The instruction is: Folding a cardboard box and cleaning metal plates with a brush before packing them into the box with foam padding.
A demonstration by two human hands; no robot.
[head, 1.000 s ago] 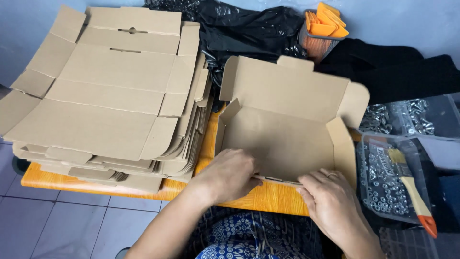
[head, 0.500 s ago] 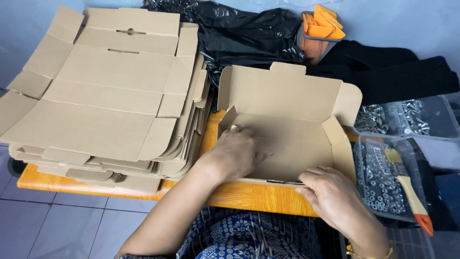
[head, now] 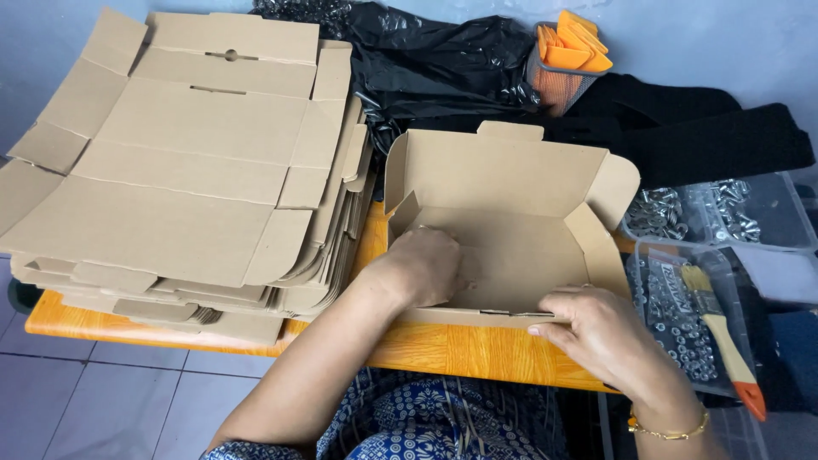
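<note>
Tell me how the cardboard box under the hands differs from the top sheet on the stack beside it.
The box stands folded, walls and lid up; the top sheet lies flat, unfolded. The left hand presses inside the box and the right hand holds its front wall; nothing touches the sheet. Both are plain brown cardboard.

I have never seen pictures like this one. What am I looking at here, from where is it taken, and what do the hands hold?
The camera sits on a person's head and looks down at their own two bare hands; there is no machine. On an orange wooden table stands a half-folded cardboard box. The left hand presses inside it, and the right hand grips its front wall. To the left lies a stack of flat unfolded boxes. To the right, a paintbrush rests on clear containers of small metal parts.
</note>
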